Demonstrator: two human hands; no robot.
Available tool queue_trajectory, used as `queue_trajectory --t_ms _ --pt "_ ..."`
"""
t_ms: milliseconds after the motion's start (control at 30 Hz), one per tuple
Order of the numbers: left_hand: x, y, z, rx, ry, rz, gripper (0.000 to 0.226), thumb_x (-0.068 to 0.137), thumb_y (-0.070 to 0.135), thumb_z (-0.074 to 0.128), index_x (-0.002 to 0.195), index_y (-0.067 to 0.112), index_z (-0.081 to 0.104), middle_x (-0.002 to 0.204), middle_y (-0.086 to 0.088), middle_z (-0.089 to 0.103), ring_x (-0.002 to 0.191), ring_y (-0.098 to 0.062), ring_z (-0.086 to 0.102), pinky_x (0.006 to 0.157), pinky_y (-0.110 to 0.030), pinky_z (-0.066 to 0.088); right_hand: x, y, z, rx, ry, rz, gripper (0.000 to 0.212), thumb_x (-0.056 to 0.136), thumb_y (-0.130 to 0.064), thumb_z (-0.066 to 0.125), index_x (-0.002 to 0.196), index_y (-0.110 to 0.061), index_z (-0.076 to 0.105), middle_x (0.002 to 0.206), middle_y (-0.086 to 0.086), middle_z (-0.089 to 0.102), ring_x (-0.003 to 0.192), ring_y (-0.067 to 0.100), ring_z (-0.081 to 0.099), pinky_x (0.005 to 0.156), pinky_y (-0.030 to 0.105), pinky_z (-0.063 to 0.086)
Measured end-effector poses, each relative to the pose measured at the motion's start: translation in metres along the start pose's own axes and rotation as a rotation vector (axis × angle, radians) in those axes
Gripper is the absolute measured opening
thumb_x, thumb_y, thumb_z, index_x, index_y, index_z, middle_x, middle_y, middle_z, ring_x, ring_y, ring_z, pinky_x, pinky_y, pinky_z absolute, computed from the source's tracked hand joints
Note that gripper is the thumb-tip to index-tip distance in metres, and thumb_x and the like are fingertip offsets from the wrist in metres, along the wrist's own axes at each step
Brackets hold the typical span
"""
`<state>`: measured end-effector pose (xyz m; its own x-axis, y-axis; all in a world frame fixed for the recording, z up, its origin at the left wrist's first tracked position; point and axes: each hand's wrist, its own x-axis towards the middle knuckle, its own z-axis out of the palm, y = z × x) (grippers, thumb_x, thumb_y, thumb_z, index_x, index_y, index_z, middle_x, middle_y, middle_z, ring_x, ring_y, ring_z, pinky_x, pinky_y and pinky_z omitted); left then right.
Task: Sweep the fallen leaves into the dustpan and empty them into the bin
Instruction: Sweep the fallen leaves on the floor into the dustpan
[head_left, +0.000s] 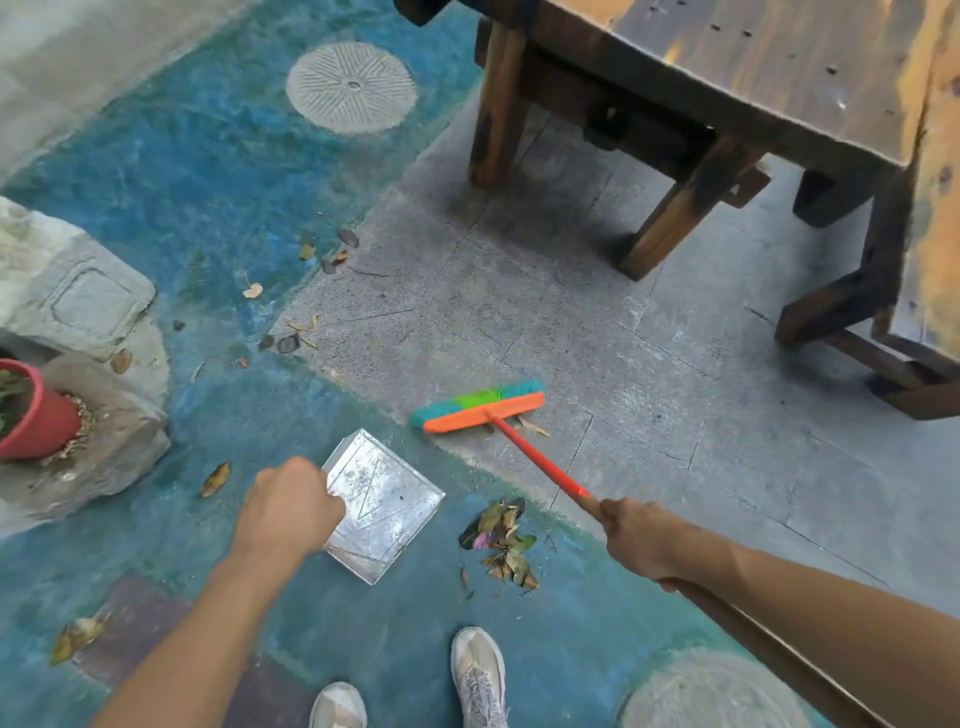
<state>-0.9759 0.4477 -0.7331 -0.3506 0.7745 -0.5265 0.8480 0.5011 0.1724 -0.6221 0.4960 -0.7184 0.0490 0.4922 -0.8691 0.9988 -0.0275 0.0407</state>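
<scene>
A metal dustpan (384, 501) rests on the blue ground in front of me, its tray empty. My left hand (288, 506) is closed on the dustpan's handle, which the hand hides. My right hand (636, 538) grips the red-and-wooden handle of a broom (480, 405) whose orange head with green and blue bristles sits on the grey paving beyond the dustpan. A small pile of dry leaves (504, 545) lies just right of the dustpan, between it and my right hand. More loose leaves (324, 252) are scattered farther out along the blue strip.
A wooden table and bench (727, 78) stand at the upper right. Carved stones (78, 301) and a red flower pot (39, 415) sit on the left. Single leaves (215, 479) lie near the stones. My two shoes (478, 675) are at the bottom. No bin is visible.
</scene>
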Motion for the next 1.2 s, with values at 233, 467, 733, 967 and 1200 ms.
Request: queue_trajectory --t_ms 233,467,733,967,1200 --pt "-0.011 0.005 -0.006 0.009 -0.045 -0.008 0.024 0.069 0.008 0.057 0.051 0.010 0.042 0.053 -0.008 0.041 0.066 -0.034 0.046 0.060 -0.030 0.040 -0.046 0.030 -0.014 0.135 -0.035 0.042 0.046 0.094 -0.011 0.032 0.135 -0.025 0.047 0.074 0.005 0.056 0.034 0.017 0.051 0.029 0.021 0.039" --pt "-0.010 0.003 -0.004 -0.058 -0.024 -0.059 0.024 0.070 0.003 0.057 0.051 0.009 0.044 0.057 -0.013 0.044 0.066 -0.035 0.047 0.062 -0.031 0.038 0.004 -0.005 -0.011 0.061 0.050 0.060 0.058 0.091 -0.002 0.031 0.146 -0.021 0.035 0.089 0.012 0.062 0.039 0.022 0.056 0.035 0.027 0.048" --pt "-0.010 -0.021 -0.003 0.032 -0.048 0.048 0.028 0.076 0.009 0.056 0.048 0.008 0.048 0.060 -0.014 0.048 0.069 -0.034 0.048 0.066 -0.030 0.036 -0.045 -0.010 0.089 0.185 -0.019 0.158 0.051 0.089 -0.002 0.034 0.139 -0.010 0.039 0.071 0.008 0.054 0.043 0.022 0.056 0.038 0.031 0.048" --pt "-0.035 -0.023 -0.016 -0.027 -0.012 0.083 0.024 0.070 0.004 0.057 0.049 0.004 0.045 0.050 -0.012 0.045 0.058 -0.033 0.048 0.057 -0.030 0.040 -0.110 0.005 0.134 0.363 -0.063 0.131 0.058 0.083 -0.001 0.031 0.136 -0.019 0.047 0.081 0.016 0.066 0.047 0.027 0.057 0.030 0.023 0.041" --pt "-0.053 -0.011 -0.023 0.021 -0.028 0.164 0.023 0.067 0.004 0.056 0.049 0.008 0.042 0.052 -0.014 0.048 0.057 -0.031 0.048 0.053 -0.028 0.039 -0.111 0.009 0.112 0.515 0.061 0.180 0.049 0.088 -0.005 0.031 0.132 -0.014 0.050 0.078 0.013 0.064 0.028 0.019 0.053 0.034 0.026 0.046"
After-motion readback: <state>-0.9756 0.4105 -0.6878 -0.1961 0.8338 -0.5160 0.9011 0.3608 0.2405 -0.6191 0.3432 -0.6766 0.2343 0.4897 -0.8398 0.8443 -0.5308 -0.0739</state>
